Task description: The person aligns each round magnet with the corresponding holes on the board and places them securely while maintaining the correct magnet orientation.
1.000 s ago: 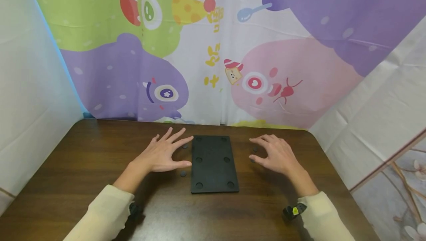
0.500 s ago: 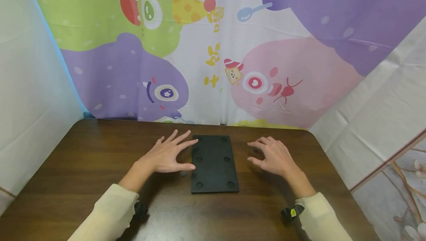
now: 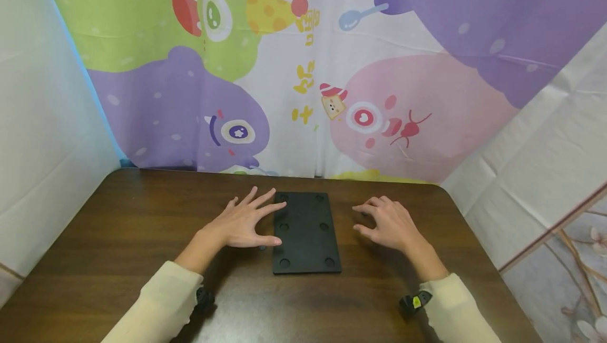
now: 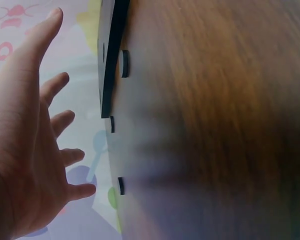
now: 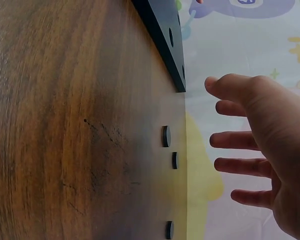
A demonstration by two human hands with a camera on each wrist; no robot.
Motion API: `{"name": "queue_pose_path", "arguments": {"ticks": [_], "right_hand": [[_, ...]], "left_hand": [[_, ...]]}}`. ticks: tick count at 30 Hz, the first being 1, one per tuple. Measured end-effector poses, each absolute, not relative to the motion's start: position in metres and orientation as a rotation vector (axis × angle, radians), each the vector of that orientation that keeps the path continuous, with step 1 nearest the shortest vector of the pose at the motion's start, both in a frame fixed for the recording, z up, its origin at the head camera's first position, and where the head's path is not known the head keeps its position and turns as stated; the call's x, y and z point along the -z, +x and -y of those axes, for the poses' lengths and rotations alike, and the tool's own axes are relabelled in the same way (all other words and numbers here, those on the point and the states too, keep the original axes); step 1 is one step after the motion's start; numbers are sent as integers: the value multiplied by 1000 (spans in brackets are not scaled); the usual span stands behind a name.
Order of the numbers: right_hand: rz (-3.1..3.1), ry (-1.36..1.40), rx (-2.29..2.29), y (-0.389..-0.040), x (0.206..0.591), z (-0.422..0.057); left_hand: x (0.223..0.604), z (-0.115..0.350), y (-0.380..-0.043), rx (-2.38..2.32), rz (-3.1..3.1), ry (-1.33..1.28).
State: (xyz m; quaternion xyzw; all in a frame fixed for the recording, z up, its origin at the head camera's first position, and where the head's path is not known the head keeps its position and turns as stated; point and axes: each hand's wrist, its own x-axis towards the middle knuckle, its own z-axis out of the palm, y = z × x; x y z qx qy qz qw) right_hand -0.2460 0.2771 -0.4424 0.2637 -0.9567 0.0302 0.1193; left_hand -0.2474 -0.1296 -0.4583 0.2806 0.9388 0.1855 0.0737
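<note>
Head view: your wide left hand [image 3: 243, 224] is overlapping the board [image 3: 305, 240] | your loosely spread right hand [image 3: 391, 223] is mostly hiding discs [image 5: 167, 136]

the head view is softly lit, fairly bright on the printed curtain [image 3: 289, 121] and dimmer over the brown table [image 3: 303, 316]. a pale patch of glare sits on the near part of the table, and diffuse shadows lie below the left hand [image 3: 244, 225] and right hand [image 3: 391, 224]. the side drapes [image 3: 57, 116] splay outward with wide-angle stretch. in the left wrist view the table looks smeared and soft; the right wrist view renders its grain more crisply.
</note>
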Motion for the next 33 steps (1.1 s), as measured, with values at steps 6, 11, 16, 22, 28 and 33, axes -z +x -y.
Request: {"name": "queue_pose_path", "arguments": {"ticks": [6,11,16,22,28,33], "right_hand": [[2812,769,-65,-247,443,-277],[2831,767,-51,-248,444,-278],[2862,793,-42,-249,446,-278],[2893,808,-37,-251,447,-278],[2934,800,-38,-251,448,-277],[2960,806,-38,-251,450,-276]], "left_hand": [[461,128,-247,-562,-2803,844],[462,125,-248,-568,-2788,836],[465,124,-248,-568,-2767,816],[466,122,-250,-555,-2751,801],[468,118,-252,-535,-2737,788],[468,115,-253,-529,-2716,773]]}}
